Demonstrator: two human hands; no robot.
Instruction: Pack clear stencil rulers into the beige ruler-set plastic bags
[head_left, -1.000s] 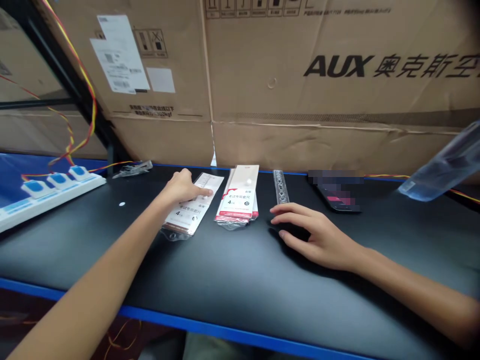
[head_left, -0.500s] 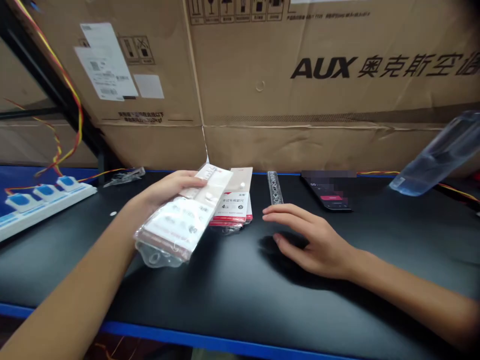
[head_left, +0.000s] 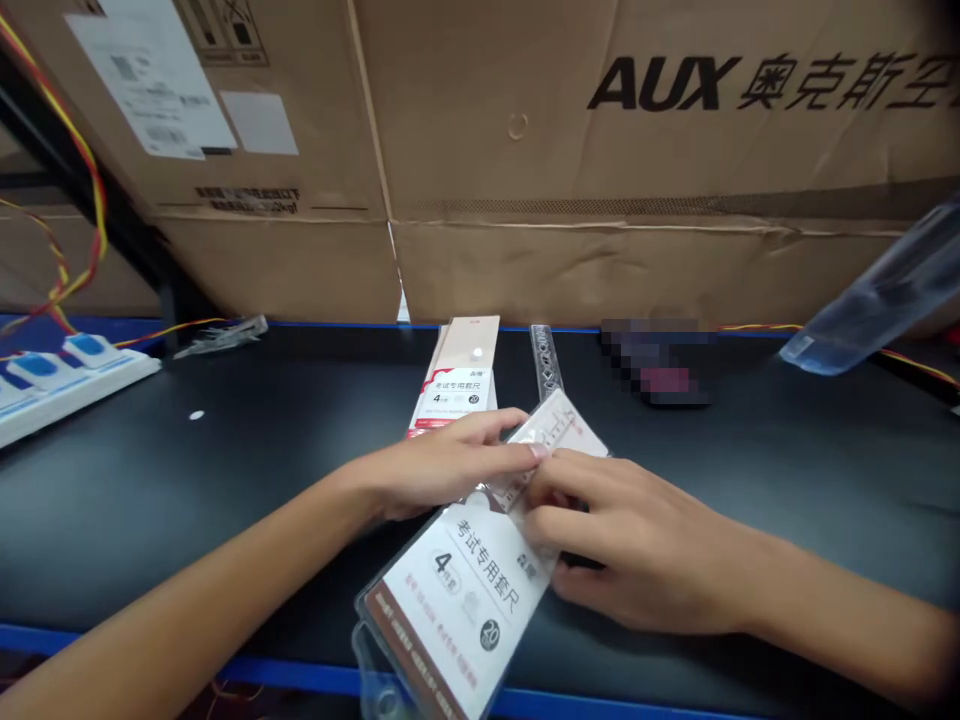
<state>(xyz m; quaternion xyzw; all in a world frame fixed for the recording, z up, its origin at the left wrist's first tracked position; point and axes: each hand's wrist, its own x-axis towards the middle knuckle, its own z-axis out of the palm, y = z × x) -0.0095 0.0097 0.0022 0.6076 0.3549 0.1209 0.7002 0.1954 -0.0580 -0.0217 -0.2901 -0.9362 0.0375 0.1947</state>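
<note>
A ruler set pack (head_left: 457, 590), in a clear sleeve with a white printed card and a brown band, is held tilted over the table's front edge. My left hand (head_left: 442, 462) is closed on its upper left side, thumb lying across the top. On the opposite edge the fingers of my right hand (head_left: 622, 530) are curled in and pinch the pack; their tips are partly hidden. Behind my left hand lies a pile of similar packs (head_left: 457, 392) with red-trimmed cards. A clear ruler (head_left: 545, 360) lies just beyond the held pack.
A blurred-over phone (head_left: 664, 375) lies at the back right, near a clear plastic bottle (head_left: 862, 300). At the left stand a white power strip (head_left: 82, 375) and crumpled clear plastic (head_left: 225, 337). A large cardboard box (head_left: 510, 180) forms the back wall.
My left hand has brought the pack right and nearer, turning its printed face upward. My right hand has closed on its right edge. The view has shifted slightly.
</note>
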